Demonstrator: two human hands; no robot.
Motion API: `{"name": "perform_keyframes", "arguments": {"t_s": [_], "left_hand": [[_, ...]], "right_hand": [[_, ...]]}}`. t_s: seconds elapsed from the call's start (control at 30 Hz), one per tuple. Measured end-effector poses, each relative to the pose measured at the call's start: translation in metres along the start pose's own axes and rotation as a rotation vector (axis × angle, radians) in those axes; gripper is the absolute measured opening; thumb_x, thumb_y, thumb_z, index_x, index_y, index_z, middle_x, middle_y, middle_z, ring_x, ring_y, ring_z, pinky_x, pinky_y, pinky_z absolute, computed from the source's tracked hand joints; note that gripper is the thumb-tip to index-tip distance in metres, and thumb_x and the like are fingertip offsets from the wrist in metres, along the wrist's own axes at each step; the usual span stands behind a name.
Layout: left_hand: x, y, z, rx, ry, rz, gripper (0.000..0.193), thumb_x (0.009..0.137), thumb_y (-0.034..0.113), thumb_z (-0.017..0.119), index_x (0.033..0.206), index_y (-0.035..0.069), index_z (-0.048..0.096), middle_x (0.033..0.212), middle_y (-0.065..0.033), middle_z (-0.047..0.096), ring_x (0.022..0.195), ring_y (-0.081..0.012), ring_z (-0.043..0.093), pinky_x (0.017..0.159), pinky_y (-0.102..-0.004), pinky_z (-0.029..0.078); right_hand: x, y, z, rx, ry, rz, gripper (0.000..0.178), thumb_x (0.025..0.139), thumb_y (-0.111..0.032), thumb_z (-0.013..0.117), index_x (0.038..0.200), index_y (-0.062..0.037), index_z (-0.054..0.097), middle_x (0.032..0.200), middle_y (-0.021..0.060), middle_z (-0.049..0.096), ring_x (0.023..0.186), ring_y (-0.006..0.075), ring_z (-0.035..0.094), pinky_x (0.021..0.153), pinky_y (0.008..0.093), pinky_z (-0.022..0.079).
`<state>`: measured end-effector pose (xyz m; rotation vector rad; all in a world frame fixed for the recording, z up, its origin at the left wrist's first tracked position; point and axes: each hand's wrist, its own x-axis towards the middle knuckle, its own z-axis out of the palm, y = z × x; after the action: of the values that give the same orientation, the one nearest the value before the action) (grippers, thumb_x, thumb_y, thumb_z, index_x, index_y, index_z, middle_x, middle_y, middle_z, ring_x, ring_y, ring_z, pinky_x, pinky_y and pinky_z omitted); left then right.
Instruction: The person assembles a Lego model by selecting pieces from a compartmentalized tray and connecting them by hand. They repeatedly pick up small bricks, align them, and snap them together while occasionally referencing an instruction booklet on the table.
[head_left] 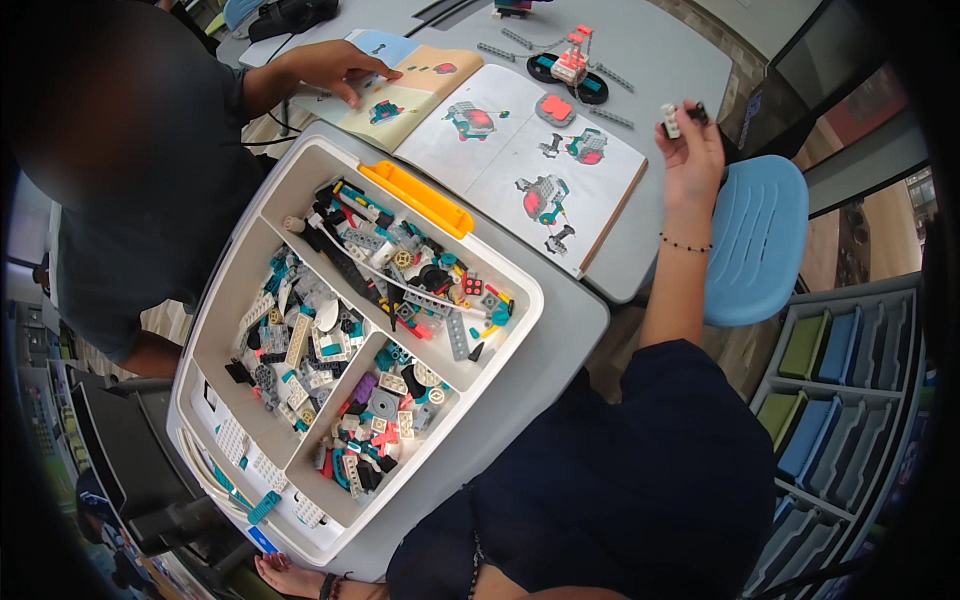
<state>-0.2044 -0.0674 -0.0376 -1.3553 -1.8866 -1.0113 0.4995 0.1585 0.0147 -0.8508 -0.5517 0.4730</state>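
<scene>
My right hand [692, 150] is raised at the right, beyond the table edge. Its fingers are closed on a small white toy brick [670, 122], with a black piece [698, 114] beside it in the same grasp. Down at the lower left, my left hand [290, 577] is by the near corner of a white sorting box [420, 440]. The left fingers look loosely stretched, and nothing shows in them. Many loose bricks fill the box's compartments. An open instruction booklet [500, 165] with pictured building steps lies behind the box.
Another person's hand [340, 72] rests on the booklet's left page. Behind the booklet is a partly built coral-and-white model [570, 68] with grey arms and black discs. A blue chair [757, 240] stands at the right, near shelves of coloured trays [835, 400]. An orange tray [415, 198] sits on the box's rim.
</scene>
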Motion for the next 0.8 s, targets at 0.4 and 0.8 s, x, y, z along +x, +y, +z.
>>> {"name": "perform_keyframes", "arguments": {"t_s": [0.4,0.8], "left_hand": [[-0.004,-0.012,0.004,-0.214,-0.055,-0.391,0.021,0.083,0.011,0.057,0.098,-0.003,0.057,0.093,-0.0153,0.06,0.079,-0.0267,0.059,0.068,-0.0344,0.05],[-0.003,-0.006,0.004,-0.124,-0.066,-0.185,0.018,0.083,0.013,0.057,0.096,-0.001,0.057,0.093,-0.0152,0.06,0.08,-0.0282,0.059,0.069,-0.0344,0.05]], "right_hand": [[0.009,0.039,-0.046,0.236,0.096,0.221,0.019,0.078,0.002,0.057,0.095,-0.0045,0.052,0.09,0.0099,0.056,0.083,0.0184,0.055,0.071,0.0282,0.046],[0.013,0.04,-0.051,0.232,0.069,0.238,0.016,0.08,-0.003,0.058,0.096,-0.0044,0.056,0.084,0.005,0.056,0.075,0.0116,0.052,0.062,0.0228,0.042]]}}
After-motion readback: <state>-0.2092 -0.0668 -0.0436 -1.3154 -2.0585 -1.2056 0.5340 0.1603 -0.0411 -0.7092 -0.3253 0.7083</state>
